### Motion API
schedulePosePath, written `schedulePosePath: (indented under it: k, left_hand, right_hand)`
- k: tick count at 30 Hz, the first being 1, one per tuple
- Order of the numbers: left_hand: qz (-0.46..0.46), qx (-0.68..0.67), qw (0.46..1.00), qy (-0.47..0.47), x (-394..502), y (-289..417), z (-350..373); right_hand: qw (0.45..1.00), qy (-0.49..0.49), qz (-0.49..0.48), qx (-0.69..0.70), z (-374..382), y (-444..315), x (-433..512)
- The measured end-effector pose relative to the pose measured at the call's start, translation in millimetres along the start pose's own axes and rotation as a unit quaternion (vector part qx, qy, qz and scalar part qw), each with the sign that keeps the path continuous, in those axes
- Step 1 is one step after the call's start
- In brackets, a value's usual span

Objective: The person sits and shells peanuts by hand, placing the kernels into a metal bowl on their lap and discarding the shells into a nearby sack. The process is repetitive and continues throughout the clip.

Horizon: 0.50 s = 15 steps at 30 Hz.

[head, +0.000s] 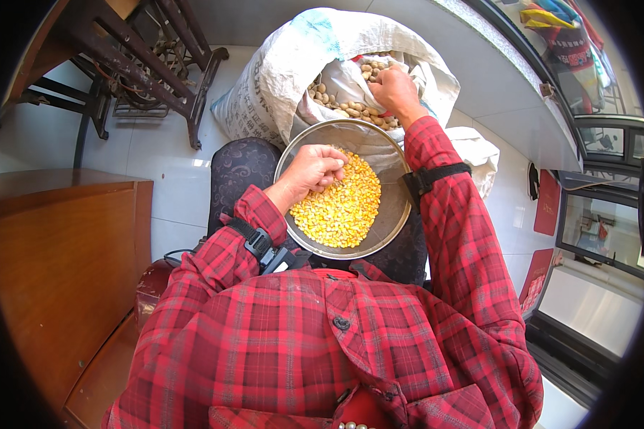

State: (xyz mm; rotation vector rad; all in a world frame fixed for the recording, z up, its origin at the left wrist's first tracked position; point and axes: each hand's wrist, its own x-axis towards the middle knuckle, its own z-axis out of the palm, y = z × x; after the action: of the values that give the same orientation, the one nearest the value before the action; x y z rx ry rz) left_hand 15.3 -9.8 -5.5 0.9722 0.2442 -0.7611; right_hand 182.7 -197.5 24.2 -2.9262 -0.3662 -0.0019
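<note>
A round metal-rimmed sieve [406, 225] rests on my lap, with a heap of yellow corn kernels [341, 214] in it. My left hand [317, 167] is over the upper left of the heap, fingers curled and thumb near the fingertips; whether a kernel is between them is too small to tell. Beyond the sieve stands an open white woven sack [279, 69] holding unshelled peanuts [357, 111]. Inside its mouth, my right hand [396, 90] is bent down beside a white inner bag [346, 80]. Its fingertips are mostly hidden, so its grip does not show.
A dark metal treadle stand [139, 59] is at the far left, and a brown wooden cabinet [70, 257] stands to my left. Along the right runs a grey panelled wall [510, 96] below a window ledge. Another white sack [475, 155] lies beside my right forearm.
</note>
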Motion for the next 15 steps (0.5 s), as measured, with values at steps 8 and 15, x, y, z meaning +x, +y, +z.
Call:
schedulePosePath:
  k: [8, 15]
  left_hand:
    - [-0.005, 0.0, 1.0, 0.004, -1, 0, 0]
    - [0.003, 0.005, 1.0, 0.007, 1, -2, -1]
  right_hand:
    - [0.992, 0.025, 0.037, 0.121, 2, 1, 2]
    - [0.943, 0.045, 0.097, 0.316, -48, 16, -20]
